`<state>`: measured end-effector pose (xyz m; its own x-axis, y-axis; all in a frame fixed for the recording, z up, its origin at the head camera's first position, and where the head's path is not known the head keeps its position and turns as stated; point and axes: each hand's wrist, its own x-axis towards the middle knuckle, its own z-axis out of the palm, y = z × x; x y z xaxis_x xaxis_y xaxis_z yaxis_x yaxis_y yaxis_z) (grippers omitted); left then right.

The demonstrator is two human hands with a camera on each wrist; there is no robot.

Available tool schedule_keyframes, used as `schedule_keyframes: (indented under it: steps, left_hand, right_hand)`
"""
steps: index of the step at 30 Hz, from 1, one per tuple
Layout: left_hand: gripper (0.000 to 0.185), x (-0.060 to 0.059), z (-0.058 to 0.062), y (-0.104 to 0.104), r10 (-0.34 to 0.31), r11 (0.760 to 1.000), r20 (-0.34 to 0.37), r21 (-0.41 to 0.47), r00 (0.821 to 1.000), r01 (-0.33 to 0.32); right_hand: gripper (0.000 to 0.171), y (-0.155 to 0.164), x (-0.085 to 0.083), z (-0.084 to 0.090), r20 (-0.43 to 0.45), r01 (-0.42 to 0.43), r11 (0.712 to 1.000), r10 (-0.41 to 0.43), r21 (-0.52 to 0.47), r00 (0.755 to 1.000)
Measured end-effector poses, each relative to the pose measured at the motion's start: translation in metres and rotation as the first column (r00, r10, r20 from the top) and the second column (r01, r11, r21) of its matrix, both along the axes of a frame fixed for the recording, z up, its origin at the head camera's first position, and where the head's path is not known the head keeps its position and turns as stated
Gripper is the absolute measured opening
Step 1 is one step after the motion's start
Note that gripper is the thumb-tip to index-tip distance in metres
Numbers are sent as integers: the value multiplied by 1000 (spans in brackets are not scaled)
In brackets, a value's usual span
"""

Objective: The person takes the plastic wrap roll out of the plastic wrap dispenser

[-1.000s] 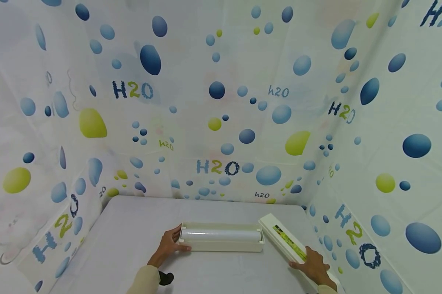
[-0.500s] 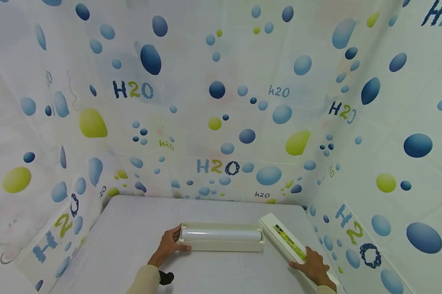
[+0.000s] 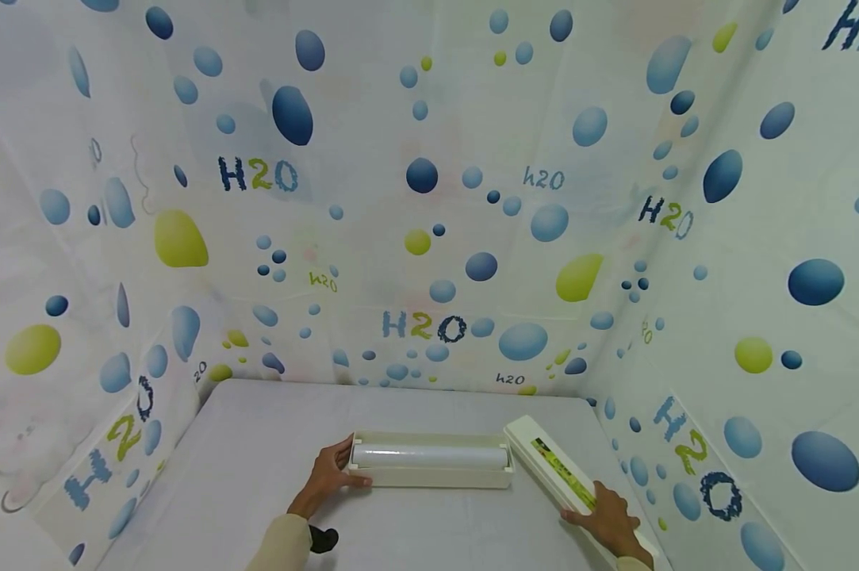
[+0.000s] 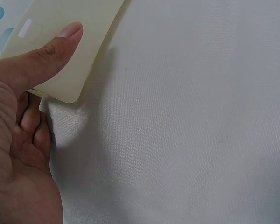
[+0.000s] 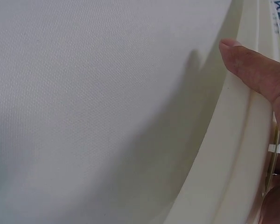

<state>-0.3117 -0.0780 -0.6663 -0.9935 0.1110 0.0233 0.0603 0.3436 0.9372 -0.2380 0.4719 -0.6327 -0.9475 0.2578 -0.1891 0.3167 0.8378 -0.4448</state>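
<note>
Cream plastic makes up the long open tray (image 3: 436, 474) lying crosswise on the white bench (image 3: 258, 452), with a roll of clear film (image 3: 429, 456) resting lengthwise inside it. At the tray's left end the left hand (image 3: 331, 474) grips the short end wall: in the head view the thumb lies along the near front edge while the fingers curl round the far side, and the forearm in its beige sleeve (image 3: 282, 547) runs down and to the left toward the lower edge. In the left wrist view the thumb (image 4: 46, 53) lies flat and nearly straight on the tray's rounded cream corner, with the other fingers (image 4: 35, 128) tucked beneath against the bench cloth. Just beyond the tray's right end, the matching cream lid (image 3: 557, 468) with a green and yellow label lies at a slant, running from the tray's far right corner toward the near right edge of the bench. On the near end of this lid sits the right hand (image 3: 610, 519), palm down, fingers laid across the top and thumb pointing left along the inner side. From the right wrist camera the thumb (image 5: 252, 70) presses against the lid's raised rim. Both hands are well apart, each clasping its own piece
</note>
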Motion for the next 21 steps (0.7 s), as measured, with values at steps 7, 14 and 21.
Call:
schedule_keyframes:
  steps: [7,14,21]
  left_hand:
    - [111,1,7,0,-13,1000,30,27,999,12]
    - [110,-1,7,-1,-17,999,40,37,999,15]
    - [110,-3,6,-2,-16,999,34,33,999,15]
  right_hand:
    - [91,-1,-1,-3,-12,-4,1000,3,-12,1000]
    - [89,-4,0,-3,-10,0,1000,0,-12,1000]
    - [88,-10,1,-2,10,17,1000,-17,10,1000]
